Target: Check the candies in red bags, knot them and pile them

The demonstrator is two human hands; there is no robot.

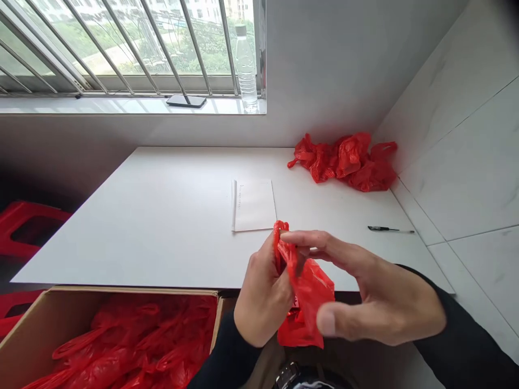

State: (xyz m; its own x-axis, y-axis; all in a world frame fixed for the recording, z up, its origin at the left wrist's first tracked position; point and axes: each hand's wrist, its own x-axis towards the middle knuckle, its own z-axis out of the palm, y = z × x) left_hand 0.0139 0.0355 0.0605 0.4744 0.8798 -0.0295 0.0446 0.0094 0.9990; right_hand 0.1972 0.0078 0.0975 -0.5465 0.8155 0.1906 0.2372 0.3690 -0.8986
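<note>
A red plastic bag (312, 292) hangs in front of me just past the table's near edge, its body sagging below. My left hand (263, 294) is closed around the gathered top of the bag, with a twisted loop of red plastic standing up above the fist. Over the bag's right side reaches my right hand (371, 286), thumb well apart from the fingers. Its fingertips lie at or very near the gathered plastic; whether they touch it is hard to see, and the thumb is slightly blurred.
Below left, a cardboard box (133, 290) holds many red bags. On the white table (162, 216) lie a white booklet (255, 205), a pen (389, 229) and crumpled red bags (344, 162). A bottle (246, 70) and a phone (186, 101) are on the windowsill. Red stools (28, 248) stand left.
</note>
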